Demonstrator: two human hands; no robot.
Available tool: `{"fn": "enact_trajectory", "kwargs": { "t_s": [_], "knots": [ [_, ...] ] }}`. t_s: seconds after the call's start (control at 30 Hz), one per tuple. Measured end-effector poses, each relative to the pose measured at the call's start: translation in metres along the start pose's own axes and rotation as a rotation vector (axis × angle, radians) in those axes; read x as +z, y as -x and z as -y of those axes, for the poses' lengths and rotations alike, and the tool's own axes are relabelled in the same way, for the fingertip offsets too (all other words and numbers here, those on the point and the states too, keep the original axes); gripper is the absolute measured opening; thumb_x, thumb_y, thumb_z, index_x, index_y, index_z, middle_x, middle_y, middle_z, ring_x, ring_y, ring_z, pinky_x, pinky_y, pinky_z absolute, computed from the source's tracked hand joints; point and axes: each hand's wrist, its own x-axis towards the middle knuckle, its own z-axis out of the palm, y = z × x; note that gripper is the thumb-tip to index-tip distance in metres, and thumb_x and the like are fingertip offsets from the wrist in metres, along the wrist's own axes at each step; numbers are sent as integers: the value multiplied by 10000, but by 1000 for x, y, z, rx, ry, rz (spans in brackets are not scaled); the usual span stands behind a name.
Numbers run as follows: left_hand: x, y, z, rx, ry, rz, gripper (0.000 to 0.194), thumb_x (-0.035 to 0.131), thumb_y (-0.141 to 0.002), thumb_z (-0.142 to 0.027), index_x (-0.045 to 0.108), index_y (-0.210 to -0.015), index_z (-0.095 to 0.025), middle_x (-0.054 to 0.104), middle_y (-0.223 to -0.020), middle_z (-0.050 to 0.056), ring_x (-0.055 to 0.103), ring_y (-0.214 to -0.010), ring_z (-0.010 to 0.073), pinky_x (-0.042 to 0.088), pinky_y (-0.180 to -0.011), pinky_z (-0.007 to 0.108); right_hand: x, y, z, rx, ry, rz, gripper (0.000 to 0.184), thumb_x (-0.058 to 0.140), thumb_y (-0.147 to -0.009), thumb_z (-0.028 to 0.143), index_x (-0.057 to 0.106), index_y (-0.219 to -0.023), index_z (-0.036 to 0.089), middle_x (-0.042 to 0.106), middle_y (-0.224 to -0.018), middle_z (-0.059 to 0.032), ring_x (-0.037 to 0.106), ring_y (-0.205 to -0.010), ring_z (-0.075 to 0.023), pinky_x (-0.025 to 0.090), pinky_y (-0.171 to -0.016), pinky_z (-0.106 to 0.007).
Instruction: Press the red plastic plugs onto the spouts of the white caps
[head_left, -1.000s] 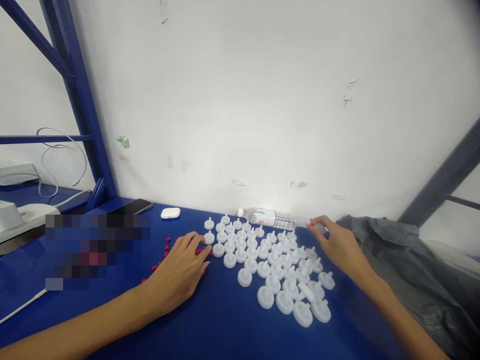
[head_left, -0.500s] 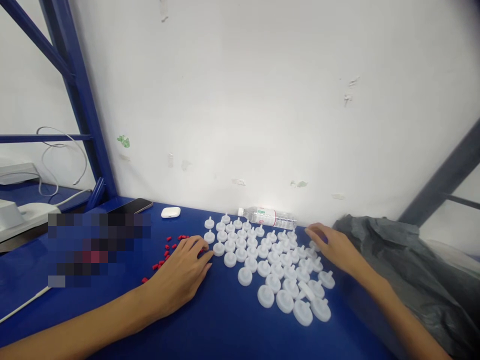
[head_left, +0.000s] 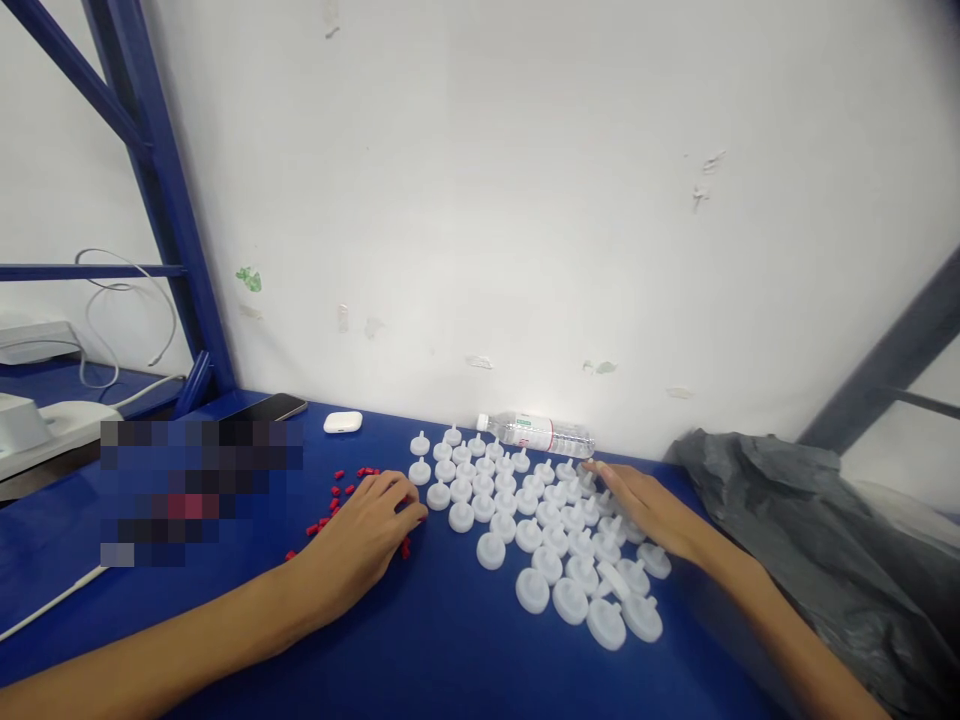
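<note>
My right hand [head_left: 649, 508] moved inward, reaching white round spouted plastic caps [head_left: 491, 552] | left hand [head_left: 364, 530] curls over red plastic cylinders [head_left: 323, 522] | grips: I cannot tell

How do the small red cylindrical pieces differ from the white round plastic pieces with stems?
Size: the small red cylindrical pieces are far smaller than the white round plastic pieces.
Shape: the red ones look like plain stubs; the white ones are broad discs with a narrow stem.
Pose: the red ones lie scattered; most white ones sit flat, stem up, closely grouped.
Shared: both lie in numbers on the blue tabletop.
</note>
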Motion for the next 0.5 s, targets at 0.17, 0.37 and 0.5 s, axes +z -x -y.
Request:
{"fn": "enact_trajectory", "kwargs": {
  "t_s": [0.17, 0.37, 0.5],
  "knots": [
    [-1, -3, 3, 15, 0, -48, 278, 466, -908, 0, 669, -896, -189, 654, -1011, 73, 536, -981, 251, 426, -842, 391, -10, -2, -2, -53, 54, -173, 530, 335, -1012, 570, 693, -1174, 215, 700, -1246, -115, 634, -1190, -309, 467, -1055, -456],
    [-5, -4, 1, -1, 48, -103, 235, 447, -982, -89, 657, -928, -177, 675, -955, 62, 576, -979, 249, 436, -861, 388, -10, 0, 12, -100, 118, -400, 329, 487, -985, 490, 614, -1131, 224, 669, -1172, -120, 695, -916, -256, 558, -781, -373],
    [-12, -2, -5, 21, 197, -254, 169, 478, -1018, -165, 644, -997, -187, 692, -956, 42, 603, -947, 201, 451, -882, 349, 2, 8, 52, -273, 100, -416, 271, 478, -1017, 399, 526, -1210, 216, 678, -1133, -116, 707, -915, -235, 577, -764, -345]
  ]
}}
